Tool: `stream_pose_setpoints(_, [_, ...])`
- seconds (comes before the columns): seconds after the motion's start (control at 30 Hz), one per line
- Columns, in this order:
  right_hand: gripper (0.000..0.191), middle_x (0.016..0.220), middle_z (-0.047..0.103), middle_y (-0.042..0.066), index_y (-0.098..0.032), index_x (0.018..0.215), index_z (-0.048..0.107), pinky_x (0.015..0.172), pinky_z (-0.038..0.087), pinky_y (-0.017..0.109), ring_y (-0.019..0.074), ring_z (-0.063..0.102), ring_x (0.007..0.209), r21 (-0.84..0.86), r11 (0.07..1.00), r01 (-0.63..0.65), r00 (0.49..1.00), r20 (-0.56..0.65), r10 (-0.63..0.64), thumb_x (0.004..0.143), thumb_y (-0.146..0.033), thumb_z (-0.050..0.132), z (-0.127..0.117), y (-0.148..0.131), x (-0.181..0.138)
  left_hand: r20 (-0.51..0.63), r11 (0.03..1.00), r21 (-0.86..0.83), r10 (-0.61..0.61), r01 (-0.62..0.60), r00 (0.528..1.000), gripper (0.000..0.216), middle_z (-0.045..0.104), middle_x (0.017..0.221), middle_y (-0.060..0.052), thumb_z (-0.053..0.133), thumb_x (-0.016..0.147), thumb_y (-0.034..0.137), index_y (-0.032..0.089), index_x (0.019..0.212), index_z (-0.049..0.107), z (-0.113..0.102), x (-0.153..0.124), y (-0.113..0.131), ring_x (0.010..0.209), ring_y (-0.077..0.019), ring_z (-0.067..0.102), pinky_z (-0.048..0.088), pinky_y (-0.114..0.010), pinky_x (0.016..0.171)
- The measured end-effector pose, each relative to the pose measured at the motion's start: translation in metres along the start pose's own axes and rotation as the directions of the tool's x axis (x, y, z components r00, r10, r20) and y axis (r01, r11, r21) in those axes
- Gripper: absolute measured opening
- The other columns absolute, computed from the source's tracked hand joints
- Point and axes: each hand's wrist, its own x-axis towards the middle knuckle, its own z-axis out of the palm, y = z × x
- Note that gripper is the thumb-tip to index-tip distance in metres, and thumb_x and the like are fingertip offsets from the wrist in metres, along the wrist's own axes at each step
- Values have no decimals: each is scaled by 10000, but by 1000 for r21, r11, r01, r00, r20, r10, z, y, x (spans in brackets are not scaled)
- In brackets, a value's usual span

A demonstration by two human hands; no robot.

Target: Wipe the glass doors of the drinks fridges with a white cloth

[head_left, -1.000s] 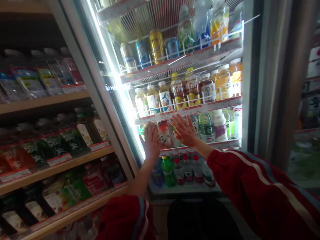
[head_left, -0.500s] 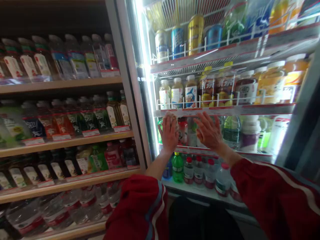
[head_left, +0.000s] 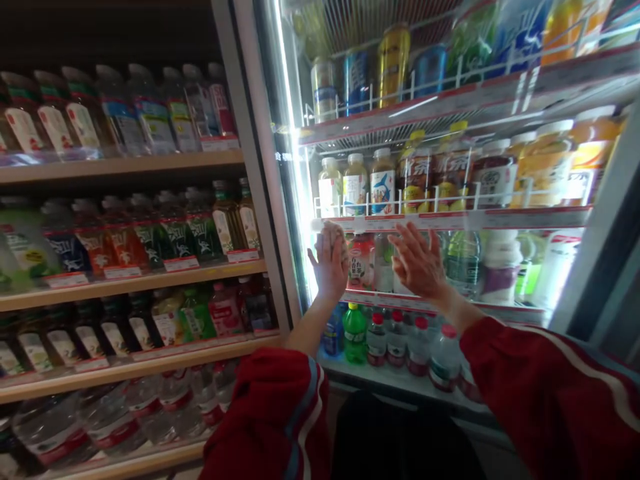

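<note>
Slid a little toward 9 o'clock within the last half second with the left hand [head_left: 330,267], carrying the pale cloth [head_left: 337,230] along and baring more of the red-labelled bottle [head_left: 361,263] at 4 o'clock from it. Now nearer the left end of the shelf edge [head_left: 530,219], so placing the cloth over a different stretch. Keeping the cloth under loosely parted fingers, thumb out toward 10 o'clock; cannot tell whether pressed firmly or only resting. Holding the right hand [head_left: 417,260] at 3 o'clock from the left, hardly moved, with fingers spread wide and apparently gripping nothing; contact unclear. Seen at 1 o'clock from the cloth: white-capped bottle [head_left: 355,187]; near 5 o'clock, lower down: green bottle [head_left: 355,335].
</note>
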Motion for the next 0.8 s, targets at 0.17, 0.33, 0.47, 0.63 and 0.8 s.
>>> stream_pose_setpoints(0.17, [552, 1439, 412, 93, -238, 1397, 327, 1122, 157, 525, 241, 294, 1373, 0, 1000, -8, 1000, -3, 8, 862, -235, 465, -1, 0, 1, 75, 976, -118, 195, -185, 978, 476, 382, 1454, -113, 400, 887, 251, 179, 1358, 409, 7, -5, 39, 1421, -206, 121, 75, -466, 1152])
stream_pose_setpoints(0.33, [493, 1406, 449, 122, -199, 1374, 364, 1120, 184, 507, 231, 320, 1360, 81, 996, 43, 999, -14, -42, 886, -234, 428, 0, -19, 6, 50, 947, -267, 199, -179, 979, 592, 364, 1460, -137, 409, 884, 247, 123, 1432, 220, 12, -2, 53, 1418, -186, 146, 174, -434, 1148])
stream_pose_setpoints(0.47, [457, 1369, 497, 96, -212, 1352, 412, 1135, 137, 491, 218, 350, 1341, 130, 991, 35, 992, 119, -51, 903, -292, 419, 8, -42, 12, 46, 970, -234, 75, -62, 996, 712, 309, 1468, -215, 448, 870, 370, 48, 1431, 151, 11, -9, 32, 1418, -250, 139, 148, -506, 1139])
stream_pose_setpoints(0.63, [459, 1421, 430, 98, -249, 1313, 468, 1112, 35, 570, 277, 270, 1372, 93, 996, -14, 989, 151, 0, 870, -369, 494, 24, -62, 18, 187, 993, -109, 54, -34, 981, 881, 297, 1465, -242, 532, 794, 539, 53, 1428, 158, 0, -26, 7, 1407, -298, 165, 120, -545, 1126])
stream_pose_setpoints(0.8, [369, 1401, 458, 84, -241, 1235, 528, 1112, 72, 550, 253, 316, 1350, 55, 996, 66, 989, 128, -72, 871, -281, 480, 22, -53, 16, 215, 998, -58, 51, -39, 975, 934, 300, 1465, -236, 532, 780, 596, 75, 1442, 128, -6, -28, 6, 1400, -292, 190, 135, -526, 1129])
